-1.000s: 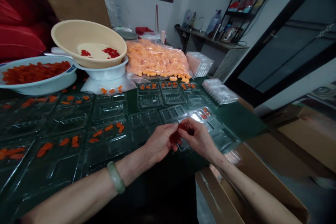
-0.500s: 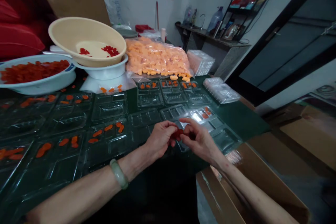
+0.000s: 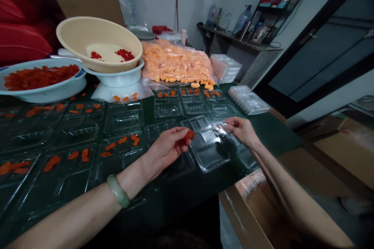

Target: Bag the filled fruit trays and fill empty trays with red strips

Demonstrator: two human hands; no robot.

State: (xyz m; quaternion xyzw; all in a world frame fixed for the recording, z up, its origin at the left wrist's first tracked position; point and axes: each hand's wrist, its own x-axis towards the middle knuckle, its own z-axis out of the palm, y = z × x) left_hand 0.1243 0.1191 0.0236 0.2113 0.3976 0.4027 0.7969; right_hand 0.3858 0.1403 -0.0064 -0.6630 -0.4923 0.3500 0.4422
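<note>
My left hand [image 3: 167,148] pinches a small red-orange candied piece [image 3: 189,135] between its fingertips, above the clear plastic blister trays. A pale green bangle [image 3: 117,190] circles my left wrist. My right hand [image 3: 241,130] lies farther right, its fingertips on a corner of a clear compartmented tray [image 3: 208,149]. Whether those fingers grip the tray, I cannot tell. Several orange pieces lie in compartments of trays [image 3: 121,149] left of my left hand.
Rows of clear trays cover a dark green table [image 3: 271,132]. At the back stand a beige bowl [image 3: 99,35] on a white basin, a white basin of red pieces [image 3: 43,85], and a bulging bag of orange pieces [image 3: 177,62]. An open cardboard box [image 3: 248,218] sits below the table's near right edge.
My hands have parted from around the red piece. The left hand keeps the piece, and the right hand has moved right to the tray's corner.
</note>
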